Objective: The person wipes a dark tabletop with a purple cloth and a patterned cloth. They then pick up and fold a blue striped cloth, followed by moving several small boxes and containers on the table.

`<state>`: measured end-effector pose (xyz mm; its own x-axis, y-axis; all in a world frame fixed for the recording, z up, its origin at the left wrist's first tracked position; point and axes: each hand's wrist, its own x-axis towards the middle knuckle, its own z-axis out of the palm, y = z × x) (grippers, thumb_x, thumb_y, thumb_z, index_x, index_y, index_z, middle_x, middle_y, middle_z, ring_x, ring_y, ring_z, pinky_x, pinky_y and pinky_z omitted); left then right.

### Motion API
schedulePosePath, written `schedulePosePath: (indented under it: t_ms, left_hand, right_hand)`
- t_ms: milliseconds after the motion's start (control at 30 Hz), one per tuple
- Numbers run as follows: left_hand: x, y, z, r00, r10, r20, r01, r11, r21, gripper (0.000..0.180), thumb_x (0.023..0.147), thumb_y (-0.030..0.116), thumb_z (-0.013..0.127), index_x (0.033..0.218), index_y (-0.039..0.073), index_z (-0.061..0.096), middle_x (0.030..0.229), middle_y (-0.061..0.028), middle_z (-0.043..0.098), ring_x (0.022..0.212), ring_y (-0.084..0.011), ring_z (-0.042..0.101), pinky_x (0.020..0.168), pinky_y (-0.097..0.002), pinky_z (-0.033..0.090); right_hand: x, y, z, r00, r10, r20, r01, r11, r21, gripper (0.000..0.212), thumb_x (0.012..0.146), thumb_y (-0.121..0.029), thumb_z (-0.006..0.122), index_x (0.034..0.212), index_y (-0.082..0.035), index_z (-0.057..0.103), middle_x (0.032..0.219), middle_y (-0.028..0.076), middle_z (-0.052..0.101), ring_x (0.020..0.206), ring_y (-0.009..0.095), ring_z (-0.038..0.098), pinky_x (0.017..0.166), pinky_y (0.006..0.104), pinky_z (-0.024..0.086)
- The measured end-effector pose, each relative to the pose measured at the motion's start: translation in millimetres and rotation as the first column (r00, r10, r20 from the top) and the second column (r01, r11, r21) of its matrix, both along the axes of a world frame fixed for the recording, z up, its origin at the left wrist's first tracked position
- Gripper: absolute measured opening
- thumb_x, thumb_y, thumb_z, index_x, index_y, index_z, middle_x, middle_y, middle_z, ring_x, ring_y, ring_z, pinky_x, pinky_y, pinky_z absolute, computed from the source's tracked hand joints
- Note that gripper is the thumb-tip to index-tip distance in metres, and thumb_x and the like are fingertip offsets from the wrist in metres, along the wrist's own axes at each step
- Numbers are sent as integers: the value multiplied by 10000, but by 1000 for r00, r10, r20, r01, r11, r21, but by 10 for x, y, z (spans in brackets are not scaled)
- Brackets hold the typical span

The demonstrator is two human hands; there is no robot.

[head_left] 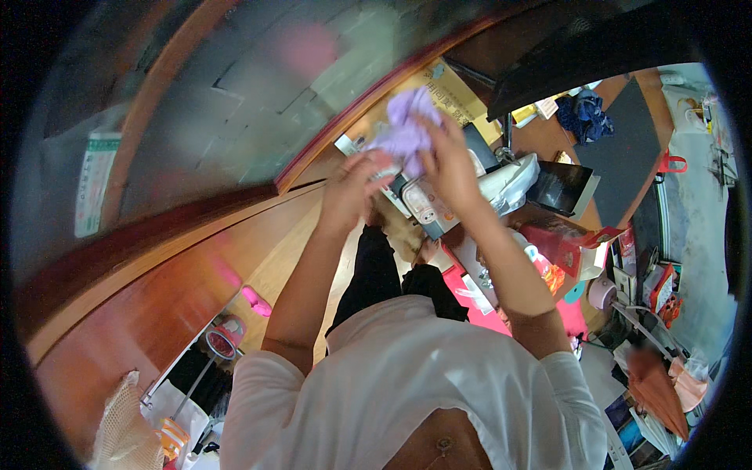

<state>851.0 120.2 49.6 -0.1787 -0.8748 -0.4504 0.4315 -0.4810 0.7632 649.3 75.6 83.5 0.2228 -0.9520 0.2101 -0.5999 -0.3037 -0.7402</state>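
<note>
A crumpled light purple cloth (409, 117) is held up in front of me. My right hand (450, 160) grips it from the right side, with the fingers curled into its folds. My left hand (348, 188) is raised at the cloth's lower left edge. Its fingers are bent and a little apart, slightly blurred, and I see nothing held in them. Beneath the cloth, between my hands, sits a pale rounded case (419, 200) among other small items. A yellow cardboard box (454, 90) stands just beyond the cloth.
A wood-framed glass panel (258, 102) rises at the left. To the right are a clear plastic bag (511, 184), a black box (560, 188), a red box (560, 243) and a table with a dark mat (623, 145) and blue cloth (586, 117). Pink slippers (255, 301) lie on the floor.
</note>
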Motion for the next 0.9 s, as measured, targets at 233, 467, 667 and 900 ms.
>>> schedulePosePath:
  t_ms: [233, 467, 667, 900]
  left_hand:
    - [165, 15, -95, 913, 284, 292, -373, 870, 321, 434, 1013, 256, 544, 1380, 29, 504, 1312, -117, 577, 1245, -307, 546, 1072, -494, 425]
    - [349, 12, -324, 922, 387, 27, -365, 843, 396, 297, 996, 204, 539, 1224, 20, 585, 1281, -129, 587, 1189, -341, 587, 1032, -509, 468]
    - [330, 9, -290, 932, 361, 27, -340, 847, 409, 325, 996, 196, 561, 1270, 22, 553, 1308, -125, 572, 1227, -332, 564, 1021, -492, 481]
    - [243, 66, -157, 958, 283, 52, -283, 898, 337, 457, 1044, 199, 518, 1448, 3, 430, 1435, -125, 497, 1315, -299, 499, 1036, -470, 455]
  right_hand:
    - [122, -561, -650, 855, -197, -479, 142, 978, -150, 496, 730, -63, 767, 1214, -103, 667, 1273, 131, 611, 1177, 378, 519, 1015, 430, 472]
    - [862, -31, -832, 964, -71, -257, 92, 993, 73, 304, 802, -66, 611, 1091, -47, 702, 1206, 104, 612, 1175, 354, 532, 974, 418, 495]
    - [625, -141, -866, 939, 168, -298, -159, 986, 55, 346, 815, -47, 603, 1148, -80, 690, 1239, 111, 605, 1206, 349, 530, 1005, 403, 492]
    - [97, -702, -678, 819, -70, -570, 42, 997, -63, 458, 683, -133, 786, 1132, -94, 701, 1254, 112, 606, 1165, 383, 536, 957, 425, 522]
